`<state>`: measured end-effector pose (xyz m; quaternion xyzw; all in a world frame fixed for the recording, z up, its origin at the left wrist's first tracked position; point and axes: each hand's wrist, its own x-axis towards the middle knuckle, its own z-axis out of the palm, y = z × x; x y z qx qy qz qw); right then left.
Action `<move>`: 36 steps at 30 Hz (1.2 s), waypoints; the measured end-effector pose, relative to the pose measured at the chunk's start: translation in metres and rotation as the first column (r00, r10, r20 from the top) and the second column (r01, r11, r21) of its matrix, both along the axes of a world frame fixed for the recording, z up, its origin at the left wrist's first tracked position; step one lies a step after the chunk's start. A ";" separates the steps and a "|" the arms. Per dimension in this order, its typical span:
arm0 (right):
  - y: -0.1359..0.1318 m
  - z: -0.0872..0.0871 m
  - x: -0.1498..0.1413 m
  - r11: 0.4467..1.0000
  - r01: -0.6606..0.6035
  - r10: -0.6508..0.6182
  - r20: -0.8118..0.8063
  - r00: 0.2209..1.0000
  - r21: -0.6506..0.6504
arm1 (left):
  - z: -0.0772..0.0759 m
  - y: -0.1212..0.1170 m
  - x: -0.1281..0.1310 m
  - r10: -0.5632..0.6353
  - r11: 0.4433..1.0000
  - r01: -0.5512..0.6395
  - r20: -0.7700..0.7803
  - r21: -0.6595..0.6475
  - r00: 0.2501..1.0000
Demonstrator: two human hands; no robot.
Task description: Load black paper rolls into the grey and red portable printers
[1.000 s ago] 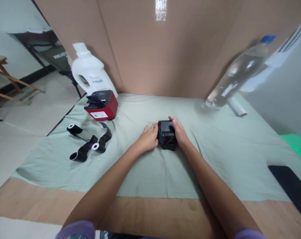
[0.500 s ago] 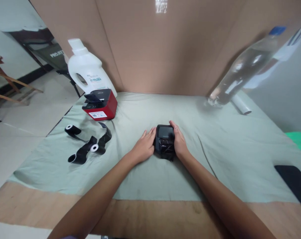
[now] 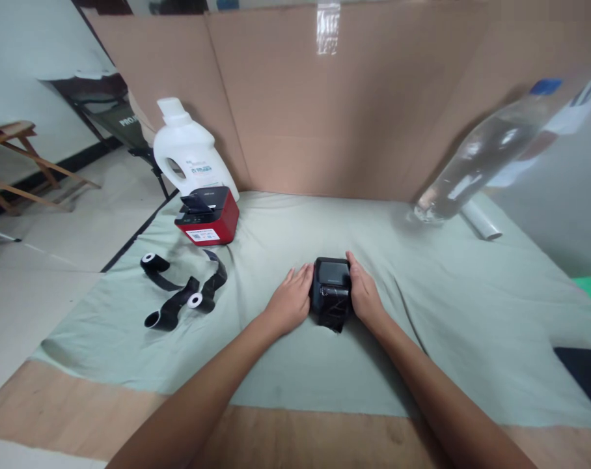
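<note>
A small black box-shaped device, which looks like a receipt printer, sits on the cloth between my hands. A glossy, creased black strip hangs over its near side. My left hand presses along its left side, fingers together and pointing forward. On the opposite side my right hand holds it, with the fingertips near the far right corner. Both palms face inward, so the device is held between them. The undersides of my fingers are hidden against it.
A red and black printer stands at the left before a white jug. Unrolled black rolls lie nearer. At the right are a clear bottle, a white tube and a dark flat object. Cardboard closes off the back.
The camera view has tilted up, so everything appears slightly lower and further right. Both hands remain on the sides of the black device, with little visible movement relative to it.
</note>
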<state>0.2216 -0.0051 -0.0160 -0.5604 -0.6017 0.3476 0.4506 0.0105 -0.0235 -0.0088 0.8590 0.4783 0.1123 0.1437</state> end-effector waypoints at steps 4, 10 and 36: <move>-0.004 -0.003 0.007 1.000 0.000 0.002 0.087 0.996 -0.018 | -0.003 -0.009 0.004 0.020 1.000 -0.020 -0.002 0.016 1.000; -0.009 -0.008 0.004 0.991 -0.046 0.046 0.001 0.999 -0.127 | -0.007 -0.009 0.006 0.089 0.995 -0.091 0.048 0.047 0.995; -0.024 -0.003 -0.010 0.998 -0.064 0.063 -0.036 0.997 -0.021 | 0.029 -0.012 0.007 0.152 0.985 -0.170 -0.335 -0.023 0.930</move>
